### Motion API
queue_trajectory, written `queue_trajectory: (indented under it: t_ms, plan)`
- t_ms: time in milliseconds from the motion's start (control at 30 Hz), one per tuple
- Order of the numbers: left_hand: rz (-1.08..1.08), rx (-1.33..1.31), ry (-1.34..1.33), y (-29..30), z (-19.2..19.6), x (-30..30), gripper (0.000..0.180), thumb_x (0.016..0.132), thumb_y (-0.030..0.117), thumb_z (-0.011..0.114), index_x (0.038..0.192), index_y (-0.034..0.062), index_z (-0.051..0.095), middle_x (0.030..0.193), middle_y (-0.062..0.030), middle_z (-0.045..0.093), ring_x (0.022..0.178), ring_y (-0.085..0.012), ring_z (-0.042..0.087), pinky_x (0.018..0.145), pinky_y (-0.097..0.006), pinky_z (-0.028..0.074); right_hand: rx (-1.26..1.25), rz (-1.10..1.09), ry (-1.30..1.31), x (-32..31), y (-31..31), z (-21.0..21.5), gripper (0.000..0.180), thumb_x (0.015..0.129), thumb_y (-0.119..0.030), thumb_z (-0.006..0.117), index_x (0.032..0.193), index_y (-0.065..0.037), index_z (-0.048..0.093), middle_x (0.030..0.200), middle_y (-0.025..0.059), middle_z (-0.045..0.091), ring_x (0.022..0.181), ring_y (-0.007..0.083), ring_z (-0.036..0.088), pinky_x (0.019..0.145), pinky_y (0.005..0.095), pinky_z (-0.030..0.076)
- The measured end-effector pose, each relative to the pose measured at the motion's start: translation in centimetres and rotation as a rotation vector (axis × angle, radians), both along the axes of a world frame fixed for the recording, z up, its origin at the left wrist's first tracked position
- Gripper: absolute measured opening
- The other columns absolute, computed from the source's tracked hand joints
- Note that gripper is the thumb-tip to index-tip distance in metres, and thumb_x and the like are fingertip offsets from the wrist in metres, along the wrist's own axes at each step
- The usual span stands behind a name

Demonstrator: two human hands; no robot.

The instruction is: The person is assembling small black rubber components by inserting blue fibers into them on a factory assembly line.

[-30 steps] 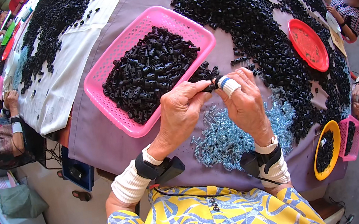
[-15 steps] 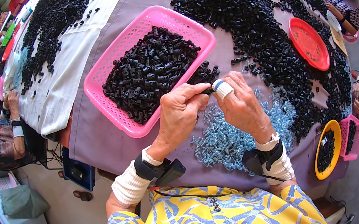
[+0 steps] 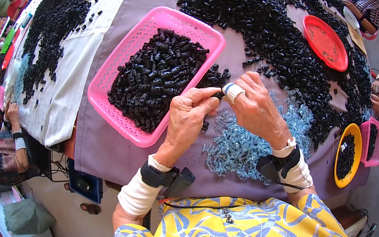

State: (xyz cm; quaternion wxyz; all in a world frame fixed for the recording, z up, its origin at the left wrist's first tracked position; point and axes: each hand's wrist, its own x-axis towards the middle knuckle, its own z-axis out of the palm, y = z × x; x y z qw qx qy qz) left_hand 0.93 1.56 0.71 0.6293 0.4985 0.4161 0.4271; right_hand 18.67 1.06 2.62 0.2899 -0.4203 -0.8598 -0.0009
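My left hand (image 3: pixel 187 121) pinches a small black plastic cord lock (image 3: pixel 218 95) between thumb and fingertips. My right hand (image 3: pixel 260 112), a white cuff with a blue stripe (image 3: pixel 233 91) round one finger, presses on the same piece from the other side. Its far end is hidden by the fingers. Under my right hand lies a heap of pale blue-silver springs (image 3: pixel 234 153). Beyond my left hand stands a pink basket (image 3: pixel 100 100) heaped with black cord locks (image 3: pixel 159 81). A few loose ones lie between basket and hands.
Loose black plastic parts (image 3: pixel 265 32) spread across the purple cloth (image 3: pixel 106 154) at the right. A red tray (image 3: pixel 325 42) sits on them. A yellow plate (image 3: pixel 340 176) and a pink basket (image 3: pixel 376 156) hold black parts at the right edge. Other people sit on both sides.
My right hand has turned slightly at the fingertips, its fingers lifting a little. My left hand keeps its pinch on the cord lock. The view has shifted slightly.
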Motion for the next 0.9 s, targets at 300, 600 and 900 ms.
queue_trajectory:
  t_ms: [300,600,900]
  plan:
    - [0.012,-0.068,-0.102,0.0,-0.4,-0.1,0.021,0.084,0.002,0.064,0.104,-0.0029,0.067,0.081,-0.0053,0.067,0.071,-0.0084,0.061,0.068,-0.021,0.050,-0.043,0.056,0.093,-0.3,0.1,-0.5,0.013,0.071,0.002,0.061,0.080,0.001,0.053,0.076,0.0128,0.053,0.077,0.0300,0.053,0.080,0.0410,0.044]
    - [0.050,0.022,-0.020,-0.1,-1.1,0.0,0.020,0.083,-0.001,0.064,0.102,-0.0022,0.069,0.081,-0.0065,0.067,0.072,-0.0093,0.061,0.069,-0.022,0.050,-0.110,0.111,0.151,-0.2,0.5,-1.3,0.012,0.071,0.004,0.060,0.078,0.000,0.051,0.073,0.0126,0.051,0.076,0.0302,0.052,0.076,0.0406,0.043]
    - [0.062,-0.142,-0.110,-0.1,-0.6,0.8,0.020,0.084,-0.001,0.063,0.103,-0.0030,0.067,0.089,-0.0070,0.068,0.079,-0.0113,0.063,0.074,-0.024,0.051,-0.055,-0.036,0.039,-0.9,-0.1,-0.2,0.020,0.071,-0.011,0.067,0.081,0.000,0.054,0.075,0.0129,0.055,0.078,0.0300,0.055,0.083,0.0438,0.040]
